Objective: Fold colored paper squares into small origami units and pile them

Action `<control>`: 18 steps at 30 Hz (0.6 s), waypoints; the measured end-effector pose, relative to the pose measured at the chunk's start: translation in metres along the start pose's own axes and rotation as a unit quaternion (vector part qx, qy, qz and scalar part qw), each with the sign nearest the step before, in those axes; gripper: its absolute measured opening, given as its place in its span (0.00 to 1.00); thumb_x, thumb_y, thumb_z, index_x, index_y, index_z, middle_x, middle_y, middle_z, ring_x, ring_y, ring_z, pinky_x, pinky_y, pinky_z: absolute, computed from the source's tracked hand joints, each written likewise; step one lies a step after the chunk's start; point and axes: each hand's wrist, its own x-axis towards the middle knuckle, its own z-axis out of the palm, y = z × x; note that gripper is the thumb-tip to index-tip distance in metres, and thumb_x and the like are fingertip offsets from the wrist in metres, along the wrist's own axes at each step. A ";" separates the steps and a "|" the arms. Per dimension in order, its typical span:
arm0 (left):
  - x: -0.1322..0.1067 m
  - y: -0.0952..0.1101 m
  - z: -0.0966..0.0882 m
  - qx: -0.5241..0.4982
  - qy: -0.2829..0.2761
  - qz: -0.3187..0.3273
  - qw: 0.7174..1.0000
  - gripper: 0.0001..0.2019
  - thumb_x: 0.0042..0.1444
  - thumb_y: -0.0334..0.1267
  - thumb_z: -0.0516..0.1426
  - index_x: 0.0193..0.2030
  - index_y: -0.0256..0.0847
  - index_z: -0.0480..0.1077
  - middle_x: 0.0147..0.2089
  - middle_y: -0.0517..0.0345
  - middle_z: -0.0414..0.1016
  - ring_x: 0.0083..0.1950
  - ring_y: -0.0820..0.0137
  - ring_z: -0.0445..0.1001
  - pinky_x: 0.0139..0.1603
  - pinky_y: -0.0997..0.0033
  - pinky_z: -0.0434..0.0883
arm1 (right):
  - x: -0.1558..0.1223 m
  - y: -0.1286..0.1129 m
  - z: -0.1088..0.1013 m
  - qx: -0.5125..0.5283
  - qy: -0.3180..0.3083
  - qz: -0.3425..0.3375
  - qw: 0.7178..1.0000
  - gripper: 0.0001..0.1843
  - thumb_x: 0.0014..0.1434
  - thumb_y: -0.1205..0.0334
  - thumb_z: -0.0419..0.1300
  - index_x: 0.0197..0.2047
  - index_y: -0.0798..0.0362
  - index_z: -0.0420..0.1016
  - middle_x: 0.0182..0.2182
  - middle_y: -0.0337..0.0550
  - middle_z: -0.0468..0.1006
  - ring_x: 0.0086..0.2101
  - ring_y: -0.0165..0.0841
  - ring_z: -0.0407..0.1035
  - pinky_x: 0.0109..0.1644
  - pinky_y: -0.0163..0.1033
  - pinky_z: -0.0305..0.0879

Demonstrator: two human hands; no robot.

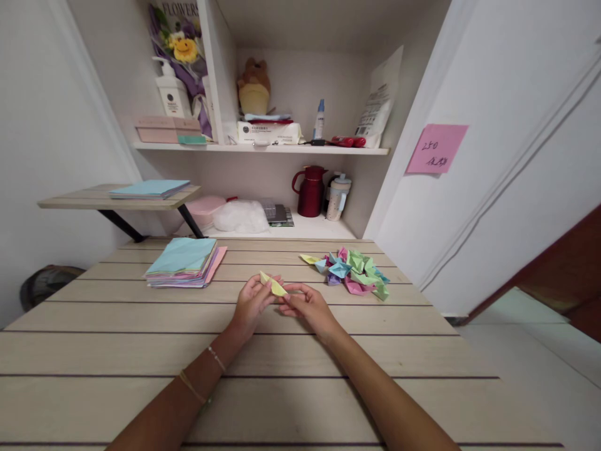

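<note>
A small folded piece of yellow paper (273, 285) is held just above the wooden table (141, 357), near its middle. My left hand (252, 302) pinches its left end and my right hand (305, 302) pinches its right end, fingers closed on it. To the right lies a pile of folded paper shapes (353, 270) in pink, green, blue and yellow. On the left sits a stack of flat coloured paper sheets (184, 262) with a light blue sheet on top.
A small side shelf (113, 202) with blue paper stands at the left. Behind the table are shelves with a red jug (310, 191), a cup (339, 197), a plastic bag (241, 217), bottles and a plush toy. A pink note (436, 148) hangs on the right wall.
</note>
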 end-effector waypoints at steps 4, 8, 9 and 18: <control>0.000 0.000 0.001 -0.020 -0.021 -0.018 0.999 0.17 0.48 0.37 0.58 0.45 0.38 0.65 0.51 0.43 0.70 0.52 0.59 0.69 0.50 0.57 0.67 | 0.003 0.002 -0.005 -0.070 0.054 -0.060 0.994 0.19 0.43 0.53 0.64 0.36 0.57 0.72 0.24 0.43 0.78 0.25 0.33 0.73 0.33 0.39 0.70; 0.001 -0.001 -0.001 -0.036 -0.029 -0.032 0.998 0.18 0.50 0.40 0.56 0.47 0.37 0.65 0.55 0.42 0.66 0.53 0.58 0.67 0.52 0.55 0.65 | 0.005 0.000 -0.010 -0.196 0.091 -0.132 0.967 0.15 0.47 0.55 0.61 0.35 0.56 0.75 0.26 0.45 0.78 0.26 0.34 0.73 0.33 0.39 0.70; 0.001 -0.001 -0.001 -0.038 -0.033 -0.035 0.998 0.18 0.50 0.40 0.56 0.48 0.37 0.66 0.55 0.42 0.66 0.53 0.58 0.67 0.53 0.55 0.64 | 0.004 -0.002 -0.011 -0.223 0.096 -0.148 0.959 0.14 0.48 0.55 0.60 0.36 0.55 0.75 0.27 0.45 0.78 0.27 0.35 0.73 0.34 0.40 0.70; 0.002 -0.002 -0.005 -0.001 -0.040 -0.043 0.998 0.24 0.48 0.39 0.57 0.53 0.37 0.63 0.54 0.42 0.67 0.52 0.58 0.68 0.52 0.55 0.64 | 0.000 -0.010 -0.014 -0.357 0.108 -0.253 0.893 0.10 0.52 0.60 0.57 0.36 0.51 0.78 0.31 0.44 0.79 0.30 0.36 0.72 0.36 0.39 0.67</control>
